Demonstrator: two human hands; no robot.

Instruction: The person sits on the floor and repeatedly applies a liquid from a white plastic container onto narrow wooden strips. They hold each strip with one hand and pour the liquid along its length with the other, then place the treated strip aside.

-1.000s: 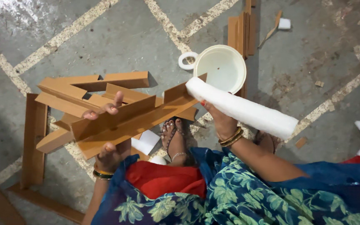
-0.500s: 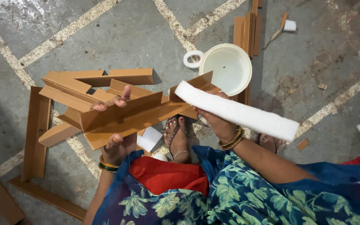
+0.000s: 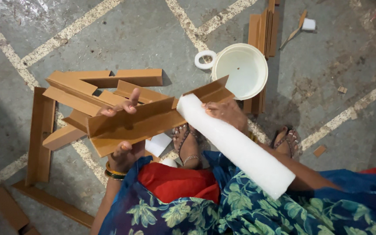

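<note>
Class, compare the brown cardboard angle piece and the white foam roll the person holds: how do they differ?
The cardboard angle piece is brown, flat-sided and folded; the foam roll is white and round. The left hand grips the cardboard; the right hand holds both. Both are long.

- The left hand's [image 3: 125, 143] palm is hidden behind the brown angled cardboard strip [image 3: 153, 119].
- The white foam roll [image 3: 236, 146] covers the right forearm.
- Cardboard pieces [image 3: 1, 209] are cut off at the lower-left edge.
</note>
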